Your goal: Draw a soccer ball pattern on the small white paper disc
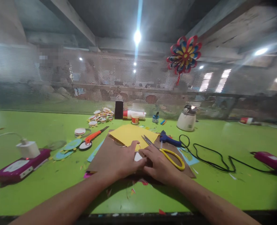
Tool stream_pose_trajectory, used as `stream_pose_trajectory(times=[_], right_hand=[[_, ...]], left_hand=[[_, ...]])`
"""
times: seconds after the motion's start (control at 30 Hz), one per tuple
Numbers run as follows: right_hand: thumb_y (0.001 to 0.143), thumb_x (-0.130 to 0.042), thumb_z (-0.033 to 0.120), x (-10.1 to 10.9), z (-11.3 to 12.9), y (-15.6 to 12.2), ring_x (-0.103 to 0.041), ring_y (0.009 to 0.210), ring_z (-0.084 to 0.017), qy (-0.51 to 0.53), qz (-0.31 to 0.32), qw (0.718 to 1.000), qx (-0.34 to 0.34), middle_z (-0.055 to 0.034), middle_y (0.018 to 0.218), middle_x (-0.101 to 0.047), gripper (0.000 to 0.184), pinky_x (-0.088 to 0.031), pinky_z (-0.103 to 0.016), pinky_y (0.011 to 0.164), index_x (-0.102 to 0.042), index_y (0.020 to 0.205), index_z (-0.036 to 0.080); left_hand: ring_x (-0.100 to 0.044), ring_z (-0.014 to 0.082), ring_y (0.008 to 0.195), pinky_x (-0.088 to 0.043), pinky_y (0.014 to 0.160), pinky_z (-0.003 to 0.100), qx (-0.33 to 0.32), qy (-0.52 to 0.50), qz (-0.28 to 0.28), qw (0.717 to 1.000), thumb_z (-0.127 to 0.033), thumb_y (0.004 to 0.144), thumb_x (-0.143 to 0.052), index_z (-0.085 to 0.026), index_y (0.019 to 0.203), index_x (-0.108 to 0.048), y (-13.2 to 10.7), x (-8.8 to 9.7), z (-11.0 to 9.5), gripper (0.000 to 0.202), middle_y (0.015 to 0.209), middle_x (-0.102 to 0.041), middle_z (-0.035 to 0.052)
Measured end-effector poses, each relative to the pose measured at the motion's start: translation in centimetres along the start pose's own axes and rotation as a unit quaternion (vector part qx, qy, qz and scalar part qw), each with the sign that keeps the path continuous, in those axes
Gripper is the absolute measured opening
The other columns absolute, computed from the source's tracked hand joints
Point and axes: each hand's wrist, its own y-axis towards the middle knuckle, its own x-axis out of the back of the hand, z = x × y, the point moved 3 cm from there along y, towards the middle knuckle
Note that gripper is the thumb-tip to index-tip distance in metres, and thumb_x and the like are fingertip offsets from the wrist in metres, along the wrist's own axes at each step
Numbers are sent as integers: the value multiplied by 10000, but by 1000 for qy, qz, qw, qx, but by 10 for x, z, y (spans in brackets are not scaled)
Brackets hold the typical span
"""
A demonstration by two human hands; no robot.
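A small white piece of paper (pixel 137 156) shows between my hands, low over a brown cardboard sheet (pixel 103 157). My left hand (pixel 125 159) curls around its left side, with thumb and forefinger closed on it. From the right, the bent fingers of my right hand (pixel 158 161) meet its edge; part of the piece is hidden by the fingers. Just beyond lies a yellow sheet (pixel 131 134) on the cardboard. Scissors with yellow handles (pixel 173 158) rest beside my right hand, blades pointing at the yellow sheet. A blue glue gun (pixel 170 139) lies behind them.
Orange-handled scissors (pixel 93 136), a black tape roll (pixel 85 145) and blue paper discs (pixel 69 148) are left. A black cord (pixel 213 165) runs right to a purple power strip (pixel 271 160). Another strip (pixel 23 165) sits left; a kettle (pixel 187 120) and paper cup (pixel 135 118) stand behind.
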Motion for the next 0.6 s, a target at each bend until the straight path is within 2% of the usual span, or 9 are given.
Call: stream_pose_trajectory(times=[0.1, 0.13, 0.2, 0.3, 0.43, 0.53, 0.6], right_hand=[[839, -649, 229, 6, -3, 3, -554, 881, -230, -2, 25, 1000, 7, -71, 905, -633, 132, -455, -336, 745, -642, 956, 170], [858, -643, 274, 8, -4, 3, -555, 859, -226, -2, 34, 999, 8, -66, 881, -637, 140, -454, -330, 727, -648, 953, 172], [883, -630, 364, 12, -7, 3, -556, 871, -231, 0, 48, 999, 11, -67, 879, -647, 227, -455, -334, 737, -661, 1017, 183], [891, -619, 426, 16, -10, 1, -554, 942, -252, 8, 64, 998, 12, -86, 936, -655, 356, -456, -369, 809, -647, 1169, 204], [864, -660, 365, 13, -13, -2, -551, 1039, -296, 29, 74, 997, -10, -151, 1077, -635, 561, -458, -427, 865, -524, 1377, 182], [820, -696, 338, 12, -18, -2, -566, 1074, -308, 50, 67, 996, -33, -169, 1144, -631, 606, -457, -466, 908, -528, 1377, 169], [790, -702, 269, 13, -24, -1, -577, 1102, -295, 67, 47, 996, -49, -157, 1207, -631, 597, -454, -468, 947, -545, 1358, 174]], left_hand=[[-649, 355, 875, -453, 695, 374, -9, 13, 36, 999, -738, 798, -446, -174, 1356, -474, 3, 6, 4, 794, 969, -703, 158], [-650, 340, 875, -453, 689, 360, -19, 14, 56, 998, -738, 788, -467, -196, 1344, -500, 4, 8, 5, 777, 980, -705, 143], [-644, 292, 839, -447, 703, 337, -43, 12, 93, 995, -699, 784, -523, -226, 1315, -544, 8, 14, 10, 711, 933, -709, 93], [-626, 230, 792, -447, 676, 283, -64, -3, 143, 988, -633, 760, -607, -192, 1302, -562, 14, 19, 16, 700, 880, -691, 61], [-583, 190, 760, -424, 667, 257, -74, -20, 173, 982, -541, 758, -648, -160, 1305, -552, 17, 19, 19, 673, 850, -656, 36], [-566, 196, 794, -412, 674, 262, -77, -27, 186, 979, -562, 722, -679, -153, 1278, -574, 16, 19, 17, 698, 910, -648, 49], [-573, 197, 808, -415, 675, 259, -76, -31, 198, 977, -549, 724, -675, -139, 1270, -575, 15, 20, 15, 691, 926, -648, 56]])
